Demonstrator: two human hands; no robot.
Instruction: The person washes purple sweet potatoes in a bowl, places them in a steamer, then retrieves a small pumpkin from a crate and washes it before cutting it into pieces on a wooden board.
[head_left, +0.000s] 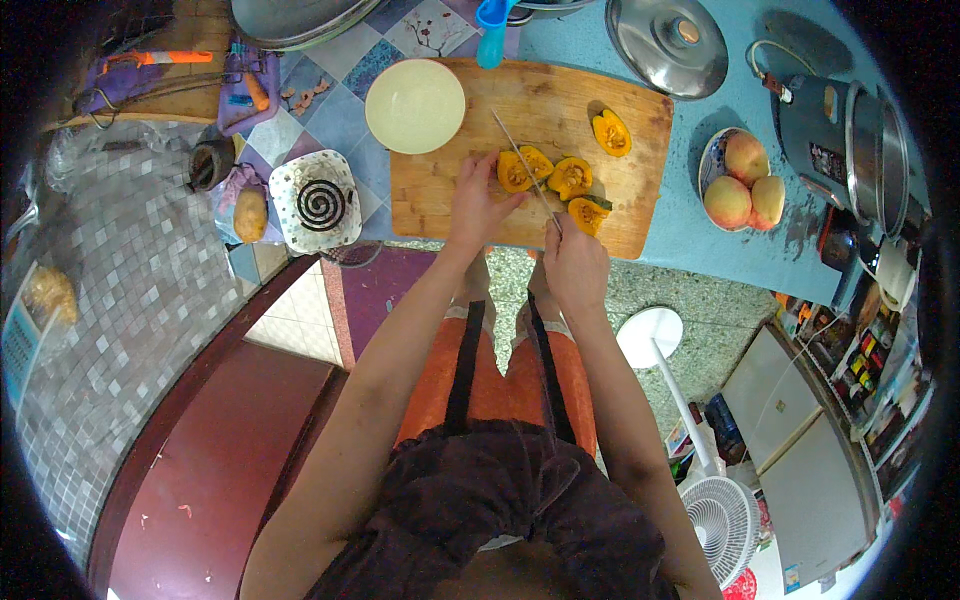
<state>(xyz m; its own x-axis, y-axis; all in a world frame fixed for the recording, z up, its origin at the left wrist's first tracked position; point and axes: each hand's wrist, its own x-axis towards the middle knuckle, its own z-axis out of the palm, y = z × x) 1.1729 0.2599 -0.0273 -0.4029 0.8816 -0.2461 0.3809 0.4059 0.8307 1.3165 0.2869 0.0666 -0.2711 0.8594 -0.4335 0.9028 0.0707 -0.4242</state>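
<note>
On a wooden cutting board (457, 202) lie several pieces of yellow-fleshed pumpkin with seeds. My right hand (577, 262) grips a knife (517, 154) near the board's front edge, its blade pointing up and left across the largest pumpkin piece (514, 174). Whether the blade has entered the flesh, I cannot tell. My left hand (480, 199) touches the left side of that piece with its fingertips, thumb spread below it. Right of the blade are a second piece (570, 178) and a third piece (587, 214), close to my right hand. Another piece (612, 133) lies apart at the upper right.
A pale round plate (415, 106) overlaps the board's upper left corner. A metal lid (667, 46) lies behind the board, and a bowl of peaches (726, 214) stands to the right. Left are a mosquito coil on a square dish (281, 187) and a potato (250, 215).
</note>
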